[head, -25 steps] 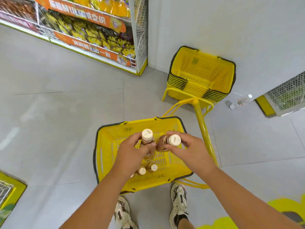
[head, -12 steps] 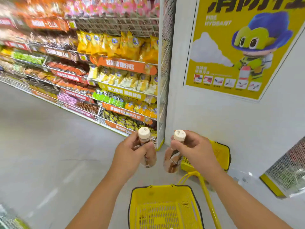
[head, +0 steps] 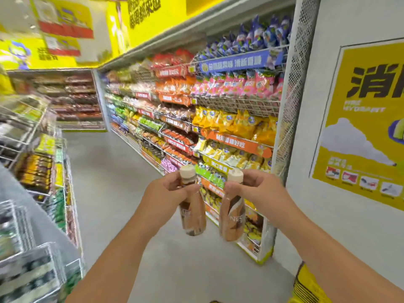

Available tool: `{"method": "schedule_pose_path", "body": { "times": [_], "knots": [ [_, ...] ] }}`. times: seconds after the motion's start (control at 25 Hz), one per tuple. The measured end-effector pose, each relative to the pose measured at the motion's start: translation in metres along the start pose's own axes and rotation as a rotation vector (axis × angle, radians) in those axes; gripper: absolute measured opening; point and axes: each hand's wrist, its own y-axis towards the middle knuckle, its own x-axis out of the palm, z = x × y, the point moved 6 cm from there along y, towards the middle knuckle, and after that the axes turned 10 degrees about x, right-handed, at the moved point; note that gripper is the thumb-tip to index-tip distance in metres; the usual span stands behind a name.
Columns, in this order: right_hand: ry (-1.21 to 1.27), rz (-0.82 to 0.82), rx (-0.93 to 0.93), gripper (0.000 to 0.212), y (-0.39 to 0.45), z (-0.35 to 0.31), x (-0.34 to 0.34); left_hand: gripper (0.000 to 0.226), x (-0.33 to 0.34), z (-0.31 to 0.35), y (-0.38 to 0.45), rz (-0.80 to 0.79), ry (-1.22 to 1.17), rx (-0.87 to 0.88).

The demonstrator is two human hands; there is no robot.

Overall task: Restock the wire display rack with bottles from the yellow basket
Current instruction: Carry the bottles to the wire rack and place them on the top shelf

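Two bottles in hand, one each. Our left hand grips the left bottle high, fingers and thumb curled round its neck just under the cream cap; the body hangs free below. Our right hand holds the right bottle the same way, thumb across the shoulder, fingers wrapped behind the neck. Both bottles tilt slightly, bases toward each other, near but not touching.

We judge the neck grip suits carrying: the bases stay clear, so each bottle can be set down base first on a shelf without regripping.

Only a yellow corner of the basket shows at the lower right, by our right forearm; its contents are out of view.

Wire racks blur along the left edge. Which one takes these bottles we cannot tell; the blur hides any gap. Snack shelves fill the middle, beside a wall poster.

Step in hand, as we judge it: carrying from basket to rack. Nothing placed yet.

Risk: a neck hold lets the body swing, so the bottles could knock together.
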Motion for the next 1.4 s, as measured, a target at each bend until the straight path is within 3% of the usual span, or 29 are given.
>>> {"method": "schedule_pose_path", "body": {
  "times": [0.4,0.68,1.12,1.4],
  "knots": [
    [0.068,-0.421,-0.063,0.022,0.037,-0.061,0.155,0.029,-0.149,0.043,-0.064,0.396,0.207,-0.105],
    [0.099,-0.593,-0.104,0.013,0.024,-0.103,0.307,0.024,-0.286,0.059,-0.123,0.566,0.294,-0.139],
    [0.140,-0.655,-0.179,0.014,0.017,-0.187,0.585,0.026,-0.552,0.055,-0.170,0.609,0.364,-0.130],
    [0.103,-0.684,-0.178,0.014,0.046,-0.215,0.720,0.017,-0.693,0.022,-0.163,0.667,0.424,-0.183]
  ]
}}
